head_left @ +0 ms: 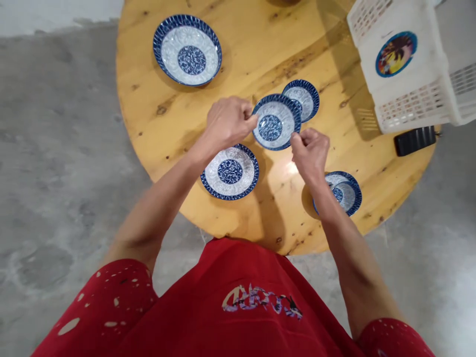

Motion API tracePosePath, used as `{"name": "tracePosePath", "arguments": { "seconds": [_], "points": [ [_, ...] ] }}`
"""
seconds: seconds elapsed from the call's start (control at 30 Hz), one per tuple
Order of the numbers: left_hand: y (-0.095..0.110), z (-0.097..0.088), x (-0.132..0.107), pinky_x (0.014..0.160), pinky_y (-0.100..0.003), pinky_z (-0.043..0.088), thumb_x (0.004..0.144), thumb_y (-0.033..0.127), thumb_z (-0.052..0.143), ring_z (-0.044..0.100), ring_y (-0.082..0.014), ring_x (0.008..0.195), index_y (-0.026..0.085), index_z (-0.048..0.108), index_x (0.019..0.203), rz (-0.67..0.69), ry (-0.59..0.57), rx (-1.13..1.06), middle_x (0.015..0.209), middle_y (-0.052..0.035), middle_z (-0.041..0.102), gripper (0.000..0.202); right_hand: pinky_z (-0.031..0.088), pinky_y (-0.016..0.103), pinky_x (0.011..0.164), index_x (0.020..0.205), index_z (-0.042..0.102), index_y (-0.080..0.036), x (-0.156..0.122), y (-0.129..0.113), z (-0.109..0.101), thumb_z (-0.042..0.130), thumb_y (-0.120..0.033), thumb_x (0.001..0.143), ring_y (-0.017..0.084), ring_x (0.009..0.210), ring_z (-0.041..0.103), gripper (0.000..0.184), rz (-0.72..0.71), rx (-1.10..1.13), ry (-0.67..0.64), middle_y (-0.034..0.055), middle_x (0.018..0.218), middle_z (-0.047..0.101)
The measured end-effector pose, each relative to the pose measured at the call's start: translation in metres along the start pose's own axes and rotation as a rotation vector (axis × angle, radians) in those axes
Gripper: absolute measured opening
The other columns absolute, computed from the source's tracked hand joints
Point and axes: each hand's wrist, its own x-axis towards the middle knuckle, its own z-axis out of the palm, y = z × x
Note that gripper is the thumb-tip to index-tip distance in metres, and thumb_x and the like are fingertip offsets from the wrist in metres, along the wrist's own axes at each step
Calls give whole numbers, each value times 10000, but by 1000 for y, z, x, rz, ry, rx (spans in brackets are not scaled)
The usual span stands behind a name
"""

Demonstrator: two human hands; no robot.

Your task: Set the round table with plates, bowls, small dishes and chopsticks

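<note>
Between my two hands is a blue-and-white plate (277, 118), raised above the table and gripped at its rim from both sides. My left hand (230, 121) pinches the left edge; my right hand (309, 148) pinches the lower right edge. Behind the held plate, a smaller blue-and-white plate (305, 101) is partly covered from view. Below my left hand lies another patterned plate (230, 173), its upper left hidden by my forearm. Near my right forearm sits a small dish (349, 196) with a glass-like round piece or second dish in it; I cannot tell which.
A large blue-and-white plate (189, 52) lies at the far left of the round wooden table (256, 44). At the right, a white plastic basket (401, 69) with a round sticker stands by the edge, with a black object (415, 141) beside it. Grey floor surrounds the table.
</note>
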Motion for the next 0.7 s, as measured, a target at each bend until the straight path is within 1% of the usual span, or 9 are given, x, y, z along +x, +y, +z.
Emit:
{"name": "tracePosePath", "arguments": {
  "seconds": [0.07, 0.17, 0.23, 0.3, 0.43, 0.57, 0.7],
  "points": [
    [-17, -1, -29, 640, -311, 301, 843, 261, 553, 545, -169, 709, 185, 544, 645, -39, -16, -15, 612, -38, 550, 212, 364, 275, 566, 625, 408, -241, -23, -11, 16, 572, -372, 911, 139, 576, 449, 354, 5, -3, 29, -31, 576, 423],
    [-41, 1, -66, 627, -311, 307, 825, 271, 548, 498, -158, 656, 192, 515, 613, -110, -26, -29, 550, -16, 463, 229, 313, 274, 566, 596, 395, -235, -50, -25, 40, 569, -333, 872, 121, 544, 398, 340, 6, -8, -17, -49, 557, 382],
    [-56, 5, -85, 618, -311, 311, 810, 284, 547, 469, -154, 627, 198, 505, 598, -161, -27, -35, 525, -6, 420, 233, 283, 275, 564, 584, 387, -233, -63, -30, 52, 561, -321, 853, 119, 540, 382, 332, 8, -19, -63, -53, 547, 368],
    [-68, 10, -99, 617, -308, 325, 795, 296, 549, 462, -156, 618, 201, 517, 598, -199, -27, -43, 510, -1, 403, 222, 259, 277, 560, 574, 373, -233, -71, -31, 62, 557, -326, 845, 120, 537, 372, 341, 7, -39, -101, -53, 538, 360],
    [-81, 25, -115, 662, -297, 368, 765, 284, 559, 506, -169, 651, 194, 563, 626, -247, -13, -70, 504, -2, 407, 166, 249, 282, 566, 566, 375, -235, -81, -25, 73, 546, -343, 847, 130, 537, 373, 346, -23, -91, -152, -48, 529, 361],
    [-82, 34, -123, 710, -324, 388, 752, 260, 557, 560, -202, 697, 201, 547, 599, -276, -21, -72, 540, -25, 477, 164, 232, 282, 554, 562, 344, -249, -87, -17, 78, 534, -360, 840, 139, 533, 349, 354, -45, -148, -168, -48, 516, 330],
    [-82, 37, -125, 723, -338, 395, 760, 266, 564, 603, -227, 741, 206, 566, 609, -304, -26, -38, 592, -46, 557, 163, 241, 279, 542, 565, 330, -256, -89, -11, 81, 524, -366, 840, 143, 533, 351, 354, -48, -178, -173, -48, 512, 319]
  ]
}}
